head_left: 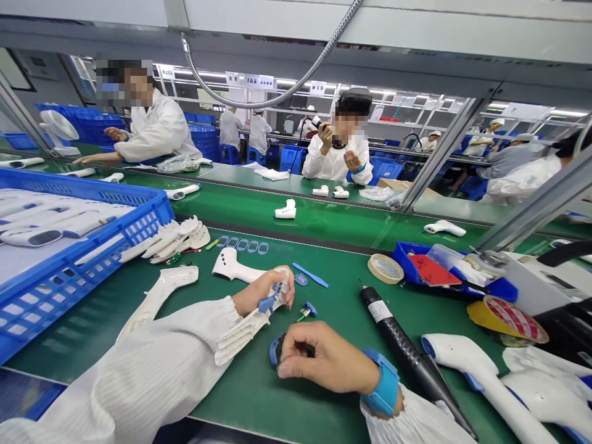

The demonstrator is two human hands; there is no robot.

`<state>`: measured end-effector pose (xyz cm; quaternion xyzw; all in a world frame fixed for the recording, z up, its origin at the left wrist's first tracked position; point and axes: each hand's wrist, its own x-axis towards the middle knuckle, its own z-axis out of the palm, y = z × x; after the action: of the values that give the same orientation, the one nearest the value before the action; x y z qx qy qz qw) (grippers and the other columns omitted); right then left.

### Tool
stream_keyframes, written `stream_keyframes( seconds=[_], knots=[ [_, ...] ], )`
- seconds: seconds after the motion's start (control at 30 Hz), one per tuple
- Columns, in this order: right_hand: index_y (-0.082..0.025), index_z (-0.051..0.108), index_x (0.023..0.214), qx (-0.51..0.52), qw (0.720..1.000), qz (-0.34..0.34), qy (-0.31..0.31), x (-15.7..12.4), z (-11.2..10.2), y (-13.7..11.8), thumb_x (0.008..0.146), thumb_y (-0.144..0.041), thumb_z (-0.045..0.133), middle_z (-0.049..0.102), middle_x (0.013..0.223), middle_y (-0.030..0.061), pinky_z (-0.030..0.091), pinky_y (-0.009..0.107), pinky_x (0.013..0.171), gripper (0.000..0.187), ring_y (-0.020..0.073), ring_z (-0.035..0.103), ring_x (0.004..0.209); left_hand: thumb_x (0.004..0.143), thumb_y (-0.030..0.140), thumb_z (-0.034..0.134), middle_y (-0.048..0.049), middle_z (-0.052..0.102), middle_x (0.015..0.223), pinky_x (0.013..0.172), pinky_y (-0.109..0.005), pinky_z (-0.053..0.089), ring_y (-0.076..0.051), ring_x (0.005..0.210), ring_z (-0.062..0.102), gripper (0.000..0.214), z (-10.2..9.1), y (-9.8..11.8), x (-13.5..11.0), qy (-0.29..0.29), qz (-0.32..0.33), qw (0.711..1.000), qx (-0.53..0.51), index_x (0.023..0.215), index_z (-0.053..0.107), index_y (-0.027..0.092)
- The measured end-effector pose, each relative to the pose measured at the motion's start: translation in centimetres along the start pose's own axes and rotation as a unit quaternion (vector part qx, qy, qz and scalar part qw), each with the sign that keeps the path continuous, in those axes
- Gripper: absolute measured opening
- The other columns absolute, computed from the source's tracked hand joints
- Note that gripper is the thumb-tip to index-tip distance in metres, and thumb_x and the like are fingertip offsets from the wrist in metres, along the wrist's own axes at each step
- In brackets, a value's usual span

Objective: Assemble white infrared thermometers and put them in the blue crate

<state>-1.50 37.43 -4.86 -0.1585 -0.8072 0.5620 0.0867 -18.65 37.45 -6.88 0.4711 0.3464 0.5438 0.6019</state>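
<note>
1. State: we read this unit as part-built. Our left hand [267, 291] is closed around a white plastic handle-shaped housing shell [283, 287], with a blue plastic part [268, 303] sitting at its open side.
2. Our right hand [324, 353] is in a narrow pinch just beside a blue plastic ring [276, 350]. The fingertips hide most of it, so we cannot tell if it is gripped.
3. Loose on the table: a small blue-capped part with a green circuit board [308, 311], plus two open white plastic shells [234, 266] [161, 296]. These look unfinished.
4. Further along: a blue plastic basket [152, 206] holds white units that look closed up, and white handheld housings [481, 376] lie at lower right.
5. Room: the green table [287, 410] is open between the hands and around the small parts. A black electric screwdriver [407, 339] lies close on the right, and a blue plastic spatula [309, 274] lies just ahead. The near table edge runs under our forearms; the basket wall bounds the left.
</note>
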Motion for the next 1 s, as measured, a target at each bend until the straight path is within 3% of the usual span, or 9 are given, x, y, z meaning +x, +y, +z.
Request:
stream_keyframes(
  seconds=[0.1, 0.27, 0.37, 0.47, 0.57, 0.63, 0.77, 0.87, 1.0],
  knots=[
    [-0.018, 0.054, 0.063, -0.151, 0.986, 0.009, 0.075, -0.1, -0.8, -0.2, 0.076, -0.026, 0.063, 0.05, 0.06, -0.0045, 0.033, 0.022, 0.054, 0.017, 0.009, 0.042, 0.056, 0.073, 0.036, 0.048, -0.0008, 0.057, 0.062, 0.07, -0.03, 0.044, -0.016, 0.063, 0.055, 0.02, -0.4, 1.1, -0.1, 0.082, 0.083, 0.993, -0.003, 0.072, 0.053, 0.017],
    [-0.019, 0.061, 0.078, -0.344, 0.916, -0.003, 0.209, 0.9, -1.4, -0.5, 0.078, -0.021, 0.06, 0.059, 0.082, 0.0046, 0.041, 0.032, 0.069, 0.003, 0.0195, 0.051, 0.079, 0.077, 0.035, 0.048, 0.0009, 0.059, 0.076, 0.084, -0.031, 0.042, -0.017, 0.082, 0.057, 0.017, -0.7, 2.9, -0.6, 0.211, 0.207, 0.955, 0.008, 0.081, 0.054, 0.021],
    [-0.02, 0.059, 0.104, -0.276, 0.916, -0.062, 0.285, 1.8, -0.8, -1.3, 0.084, -0.026, 0.054, 0.056, 0.101, 0.0081, 0.042, 0.037, 0.081, 0.021, 0.0216, 0.05, 0.094, 0.077, 0.04, 0.051, 0.0011, 0.059, 0.087, 0.089, -0.03, 0.038, -0.017, 0.095, 0.055, 0.018, -0.4, 3.3, -1.3, 0.255, 0.258, 0.932, 0.028, 0.086, 0.053, 0.024],
    [-0.02, 0.054, 0.113, -0.127, 0.944, -0.065, 0.296, 2.7, 0.0, -2.1, 0.084, -0.041, 0.051, 0.059, 0.094, 0.0054, 0.045, 0.03, 0.071, 0.036, 0.0167, 0.053, 0.08, 0.078, 0.045, 0.053, -0.0012, 0.055, 0.104, 0.095, -0.033, 0.035, -0.02, 0.107, 0.049, 0.025, 0.6, 2.9, -2.1, 0.274, 0.318, 0.901, 0.109, 0.094, 0.05, 0.026],
    [-0.019, 0.054, 0.115, -0.092, 0.951, -0.063, 0.288, 3.4, 0.3, -2.4, 0.079, -0.042, 0.058, 0.061, 0.089, 0.0039, 0.044, 0.028, 0.065, 0.043, 0.0141, 0.052, 0.07, 0.078, 0.045, 0.054, -0.0058, 0.049, 0.118, 0.102, -0.039, 0.028, -0.024, 0.117, 0.042, 0.029, 1.8, 2.3, -2.9, 0.266, 0.375, 0.862, 0.213, 0.099, 0.049, 0.026],
    [-0.019, 0.056, 0.112, -0.098, 0.95, -0.071, 0.289, 3.4, 0.1, -2.4, 0.08, -0.035, 0.057, 0.061, 0.085, 0.0026, 0.043, 0.026, 0.063, 0.036, 0.0127, 0.051, 0.067, 0.076, 0.042, 0.057, -0.0079, 0.045, 0.127, 0.105, -0.041, 0.024, -0.026, 0.124, 0.035, 0.031, 2.4, 2.0, -3.2, 0.247, 0.367, 0.867, 0.229, 0.101, 0.05, 0.025],
    [-0.019, 0.055, 0.11, -0.127, 0.937, -0.081, 0.315, 2.5, -1.0, -2.3, 0.079, -0.023, 0.056, 0.059, 0.081, 0.001, 0.044, 0.025, 0.062, 0.031, 0.0119, 0.052, 0.066, 0.073, 0.034, 0.063, -0.007, 0.031, 0.142, 0.104, -0.038, 0.027, -0.028, 0.131, 0.026, 0.046, 3.3, 2.3, -3.6, 0.181, 0.274, 0.925, 0.19, 0.116, 0.048, 0.025],
    [-0.02, 0.049, 0.116, -0.228, 0.901, -0.1, 0.356, 1.5, -2.0, -2.1, 0.081, -0.018, 0.053, 0.057, 0.088, 0.0043, 0.047, 0.031, 0.069, 0.035, 0.016, 0.053, 0.075, 0.075, 0.032, 0.062, -0.0041, 0.042, 0.136, 0.097, -0.03, 0.036, -0.026, 0.123, 0.038, 0.054, 4.0, 3.0, -3.5, 0.156, 0.183, 0.96, 0.145, 0.126, 0.042, 0.027],
    [-0.016, 0.046, 0.118, -0.374, 0.848, -0.08, 0.367, 0.5, -2.6, -1.5, 0.082, -0.012, 0.049, 0.055, 0.098, 0.0103, 0.048, 0.04, 0.075, 0.037, 0.024, 0.053, 0.088, 0.079, 0.028, 0.058, -0.0034, 0.058, 0.117, 0.082, -0.025, 0.043, -0.02, 0.102, 0.054, 0.049, 4.4, 3.1, -2.9, 0.161, 0.079, 0.975, 0.13, 0.124, 0.042, 0.025]
  ],
)
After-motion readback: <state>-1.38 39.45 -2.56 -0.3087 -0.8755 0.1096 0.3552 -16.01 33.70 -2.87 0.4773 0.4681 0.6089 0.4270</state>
